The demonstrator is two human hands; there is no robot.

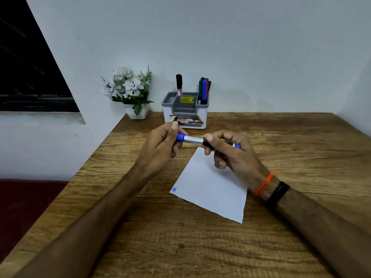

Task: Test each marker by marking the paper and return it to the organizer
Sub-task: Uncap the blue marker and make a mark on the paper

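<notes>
A blue marker [192,139] with a silver barrel lies level above the table, held between both hands. My left hand [160,144] grips its blue cap end. My right hand [232,151] is curled round the barrel, whose blue tail pokes out past the fingers. Below the hands lies a white sheet of paper [210,189] with a small blue mark [173,190] near its left corner. The grey and white organizer [185,110] stands at the back by the wall, with a black-capped marker [179,84] in one slot and several coloured markers [204,89] in its right slot.
A white pot of artificial flowers [130,91] stands left of the organizer at the table's back corner. The wooden table's left edge [94,159] runs diagonally, with a dark red seat [22,207] beyond it. A wall closes off the back.
</notes>
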